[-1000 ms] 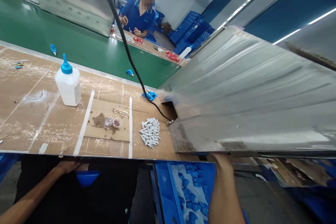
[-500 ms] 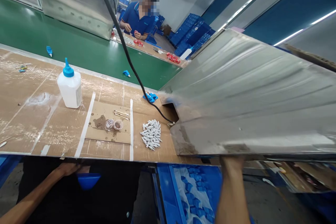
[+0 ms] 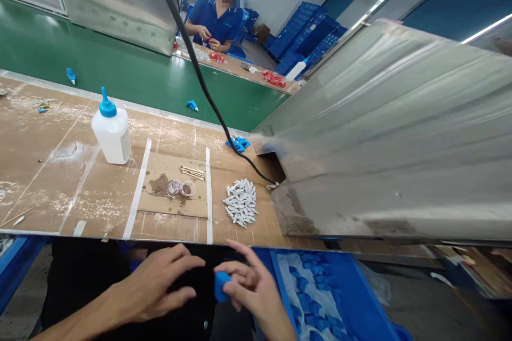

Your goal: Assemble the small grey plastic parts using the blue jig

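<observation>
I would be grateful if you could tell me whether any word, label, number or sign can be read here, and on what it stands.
Nothing can be read: the white plastic bottle with a blue nozzle has a label on its side, but it is too small and blurred to read.

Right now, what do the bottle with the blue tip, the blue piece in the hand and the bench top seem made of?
The bottle looks like cloudy, translucent white plastic. The blue piece looks like smooth moulded plastic, though it is partly hidden. The bench top seems to be brown cardboard, scuffed and taped.
</observation>
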Available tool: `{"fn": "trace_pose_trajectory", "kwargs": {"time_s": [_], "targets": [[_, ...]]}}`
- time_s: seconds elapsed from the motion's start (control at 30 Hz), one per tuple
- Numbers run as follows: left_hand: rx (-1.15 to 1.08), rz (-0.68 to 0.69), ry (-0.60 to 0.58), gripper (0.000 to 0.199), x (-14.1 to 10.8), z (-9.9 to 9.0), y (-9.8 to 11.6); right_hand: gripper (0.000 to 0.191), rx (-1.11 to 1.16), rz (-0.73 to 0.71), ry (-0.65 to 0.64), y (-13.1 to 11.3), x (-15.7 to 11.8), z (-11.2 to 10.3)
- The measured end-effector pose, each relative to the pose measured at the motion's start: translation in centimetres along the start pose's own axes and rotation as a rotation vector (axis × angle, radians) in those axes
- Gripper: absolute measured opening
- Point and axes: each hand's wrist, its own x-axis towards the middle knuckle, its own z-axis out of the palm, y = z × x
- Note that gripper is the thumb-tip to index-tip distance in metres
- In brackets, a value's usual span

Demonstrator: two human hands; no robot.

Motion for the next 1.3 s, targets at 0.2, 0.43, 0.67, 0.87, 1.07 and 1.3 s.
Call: {"fn": "trace_pose_trajectory", "kwargs": {"time_s": [0.2, 0.43, 0.67, 0.87, 1.07, 1.3], "targets": [[-0.061, 0.114, 0.156, 0.028, 0.8, 0.9, 1.4, 0.092, 0.119, 0.024, -0.251, -0.3, 1.8, 4.9], [-0.907, -0.078, 0.326, 0.029, 0.2, 0.7, 0.7, 0.045, -0.814, -0.620, 0.438, -1.6, 8.9, 0.6], [-1.299, -0.039, 0.361, 0.025, 0.5, 0.8, 1.2, 0.040, -1.037, -0.863, 0.491, -0.8, 12.3, -0.5], [-1.313, -0.074, 0.419, 0.027, 0.2, 0.9, 1.1, 0.035, -0.539, -0.640, 0.485, -2.3, 10.5, 0.2], [-1.424, -0.138, 0.448, 0.028, 0.5, 1.2, 0.8, 0.041, 0.046, -0.358, 0.299, -3.6, 9.3, 1.6], [-1.051, -0.114, 0.360, 0.035, -0.3, 2.0, -0.3, 0.032, 0.284, -0.236, 0.088, -4.3, 8.9, 2.8]]}}
